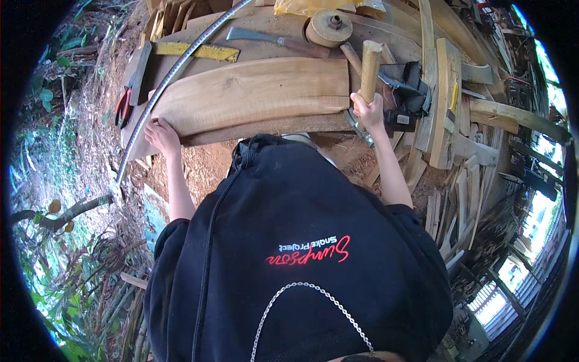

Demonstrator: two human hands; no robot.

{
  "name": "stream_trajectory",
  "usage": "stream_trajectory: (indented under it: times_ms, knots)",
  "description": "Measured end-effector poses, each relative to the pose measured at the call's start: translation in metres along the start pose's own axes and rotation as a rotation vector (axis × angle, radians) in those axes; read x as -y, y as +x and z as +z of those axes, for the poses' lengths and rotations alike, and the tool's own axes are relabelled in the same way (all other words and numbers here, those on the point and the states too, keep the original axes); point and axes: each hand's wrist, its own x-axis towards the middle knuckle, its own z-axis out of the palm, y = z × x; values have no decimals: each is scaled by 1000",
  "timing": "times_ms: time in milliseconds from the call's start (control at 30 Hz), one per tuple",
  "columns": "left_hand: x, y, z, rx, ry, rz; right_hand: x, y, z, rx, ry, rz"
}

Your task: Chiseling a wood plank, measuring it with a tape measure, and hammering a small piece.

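Observation:
A broad, pale, slightly curved wooden board (253, 90) lies across the workbench in front of me. My left hand (161, 136) rests at the board's lower left end, fingers stretched out over the wood. On the right, my right hand (368, 111) is wrapped round a thick light wooden handle (371, 60), which stands nearly upright just beyond the board's right end. Curved metal (362, 134) shows just below that fist; whether it belongs to the handle I cannot tell. A long, thin metal strip with tick marks (158, 93) passes close by my left hand.
Above the board lie a chisel (301, 46), a round wooden block with a bolt (329, 28) and a yellow-bladed try square (199, 50). Red-handled pliers (123, 108) sit at the left. Black tool-like objects (407, 90) and stacked timber (445, 102) crowd the right.

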Motion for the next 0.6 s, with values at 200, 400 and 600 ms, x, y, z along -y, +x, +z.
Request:
stream_trajectory:
  times_ms: [200, 400, 600]
  knots:
    - [3, -1, 1, 0, 40, 13, -5, -4, 0, -17, -17, -43]
    - [1, -3, 0, 30, 20, -38, -8, -5, 0, -35, -22, -50]
    - [2, -3, 5, -9, 42, -24, -5, 7, 2, -27, -129, 21]
